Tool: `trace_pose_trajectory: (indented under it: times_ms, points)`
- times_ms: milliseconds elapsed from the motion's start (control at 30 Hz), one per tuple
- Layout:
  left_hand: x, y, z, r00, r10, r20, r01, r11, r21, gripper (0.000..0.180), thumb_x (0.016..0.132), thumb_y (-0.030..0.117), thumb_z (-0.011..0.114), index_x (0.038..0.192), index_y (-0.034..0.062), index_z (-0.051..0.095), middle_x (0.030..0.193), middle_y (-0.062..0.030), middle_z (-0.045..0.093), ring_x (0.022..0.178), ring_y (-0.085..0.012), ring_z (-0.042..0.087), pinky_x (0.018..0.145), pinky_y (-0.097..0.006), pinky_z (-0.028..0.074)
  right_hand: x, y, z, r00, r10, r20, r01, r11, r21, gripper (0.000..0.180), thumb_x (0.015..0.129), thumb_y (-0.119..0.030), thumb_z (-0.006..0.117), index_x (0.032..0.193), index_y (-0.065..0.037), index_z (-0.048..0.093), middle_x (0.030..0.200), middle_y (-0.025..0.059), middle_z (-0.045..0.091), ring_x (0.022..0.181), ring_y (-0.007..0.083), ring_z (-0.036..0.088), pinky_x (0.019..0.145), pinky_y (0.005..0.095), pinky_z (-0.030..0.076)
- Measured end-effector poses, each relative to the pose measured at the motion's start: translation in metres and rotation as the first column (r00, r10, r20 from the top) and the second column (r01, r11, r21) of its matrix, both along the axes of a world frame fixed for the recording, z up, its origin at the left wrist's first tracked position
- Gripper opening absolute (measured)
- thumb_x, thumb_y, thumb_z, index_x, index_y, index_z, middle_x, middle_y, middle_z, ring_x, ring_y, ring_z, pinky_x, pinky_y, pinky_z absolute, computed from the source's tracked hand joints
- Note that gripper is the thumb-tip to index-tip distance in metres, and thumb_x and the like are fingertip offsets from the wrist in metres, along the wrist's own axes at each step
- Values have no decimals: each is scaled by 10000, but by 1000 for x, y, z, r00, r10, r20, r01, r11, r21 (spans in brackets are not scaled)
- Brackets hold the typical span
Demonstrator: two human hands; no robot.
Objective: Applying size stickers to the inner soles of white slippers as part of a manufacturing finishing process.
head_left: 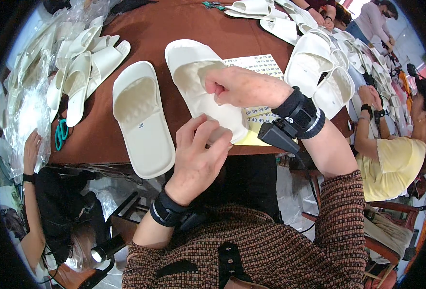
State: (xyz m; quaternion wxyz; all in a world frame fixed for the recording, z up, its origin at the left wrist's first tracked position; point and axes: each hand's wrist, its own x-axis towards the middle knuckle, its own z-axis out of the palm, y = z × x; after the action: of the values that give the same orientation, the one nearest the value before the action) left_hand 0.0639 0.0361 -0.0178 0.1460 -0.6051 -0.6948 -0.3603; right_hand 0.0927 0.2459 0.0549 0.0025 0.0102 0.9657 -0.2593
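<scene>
Toe end away from me, a white slide slipper point(186, 54) lies on the brown-covered table under both my hands. My left hand point(197, 150) is at its heel, fingers curled over the edge and onto the insole. Above the insole, my right hand point(249, 86) is closed with its fingers bent inward; whether a small thing is pinched there is hidden. To the left lies a second white slipper point(148, 147), with a small printed mark on its insole. A sheet of printed number stickers point(261, 65), with yellow backing, lies partly beneath my right wrist.
White slippers point(85, 72) are piled at the left beside clear plastic wrapping point(27, 96). Teal-handled scissors point(61, 135) lie near the table's left edge. More slippers point(309, 62) are heaped at the right. A co-worker in yellow point(396, 166) sits there; another person's arm point(32, 192) is at left.
</scene>
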Motion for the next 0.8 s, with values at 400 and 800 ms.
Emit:
trace_pose_trajectory:
  times_ms: [400,800]
  points:
    - [0,-1,0,1000,-2,-12,2,1000,6,320,738,15,763,1036,105,693,1156,-110,576,1164,-385,528,940,-465,472,3,-1,-9,998,-24,-61,22,999,-39,173,850,-109,625,937,-14,510,777,143,562,718,279,559,661,384,456]
    - [5,-1,4,1000,1,-9,-1,1000,-16,303,776,29,734,1066,92,677,1153,-134,575,1159,-399,531,951,-479,465,7,-4,-19,973,-72,-219,67,997,-31,116,882,-96,576,887,-8,500,751,166,576,706,321,582,646,426,451]
